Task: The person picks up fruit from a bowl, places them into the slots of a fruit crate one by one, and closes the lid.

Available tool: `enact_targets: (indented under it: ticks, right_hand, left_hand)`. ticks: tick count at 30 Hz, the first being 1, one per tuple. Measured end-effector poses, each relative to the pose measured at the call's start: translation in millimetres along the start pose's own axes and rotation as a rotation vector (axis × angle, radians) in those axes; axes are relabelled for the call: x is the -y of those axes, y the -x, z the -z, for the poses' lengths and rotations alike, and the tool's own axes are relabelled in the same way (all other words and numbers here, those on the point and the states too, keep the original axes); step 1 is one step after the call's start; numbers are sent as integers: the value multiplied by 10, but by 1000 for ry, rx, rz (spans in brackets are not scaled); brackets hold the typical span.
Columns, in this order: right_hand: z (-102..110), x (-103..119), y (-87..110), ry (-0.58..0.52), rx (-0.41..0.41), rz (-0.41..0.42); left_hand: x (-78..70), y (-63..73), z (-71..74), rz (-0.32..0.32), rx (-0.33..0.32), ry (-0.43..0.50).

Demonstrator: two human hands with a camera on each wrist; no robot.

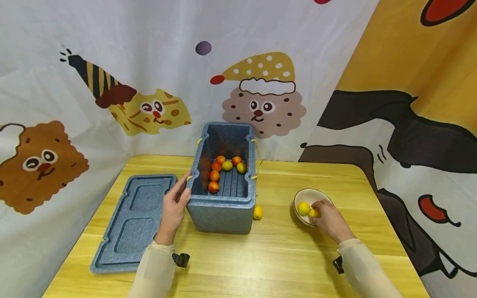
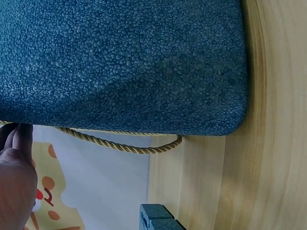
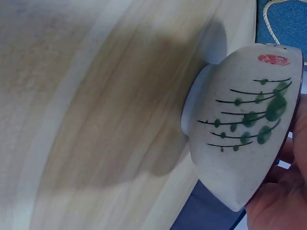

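A grey-blue foam box (image 1: 223, 216) stands lidless on the table, with several small red-orange and yellow-green fruits inside. My left hand (image 1: 174, 209) grips its rim at the near left corner, thumb on the near side. In the left wrist view the box's pebbled wall (image 2: 134, 62) fills the top. To the right, my right hand (image 1: 330, 220) reaches into a cream bowl (image 1: 312, 195) and pinches a small yellow fruit (image 1: 314, 212). Beside that fruit lies another yellow fruit (image 1: 303, 208). The right wrist view shows the bowl's painted outside (image 3: 240, 115); its inside is hidden there.
The box's grey-blue lid (image 1: 137, 236) lies flat at the left of the wooden table (image 1: 231, 269). A yellow fruit (image 1: 257, 212) rests against the right side of the box. Yellow cord (image 2: 120, 146) hangs from the box. A cartoon-printed curtain (image 1: 167, 54) stands behind the table.
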State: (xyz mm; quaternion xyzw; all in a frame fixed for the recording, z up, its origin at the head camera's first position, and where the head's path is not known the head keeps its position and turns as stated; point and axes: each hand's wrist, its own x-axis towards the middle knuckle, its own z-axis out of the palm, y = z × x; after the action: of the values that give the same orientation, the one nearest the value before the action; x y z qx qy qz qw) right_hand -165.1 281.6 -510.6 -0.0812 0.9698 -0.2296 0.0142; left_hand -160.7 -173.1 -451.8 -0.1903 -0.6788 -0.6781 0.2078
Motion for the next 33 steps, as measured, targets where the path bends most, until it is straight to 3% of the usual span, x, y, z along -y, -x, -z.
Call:
enact_targets:
  ticks: [11, 20, 29, 33]
  right_hand:
    - [-12, 13, -31, 17, -5, 49]
    - [-16, 22, -27, 24, -14, 43]
    - [-5, 2, 7, 25, -32, 36]
    - [44, 22, 10, 14, -48, 40]
  left_hand:
    - [224, 24, 77, 7, -2, -17]
    - [243, 30, 77, -2, -6, 7]
    - [253, 52, 70, 38, -11, -35]
    - [96, 30, 36, 38, -5, -41]
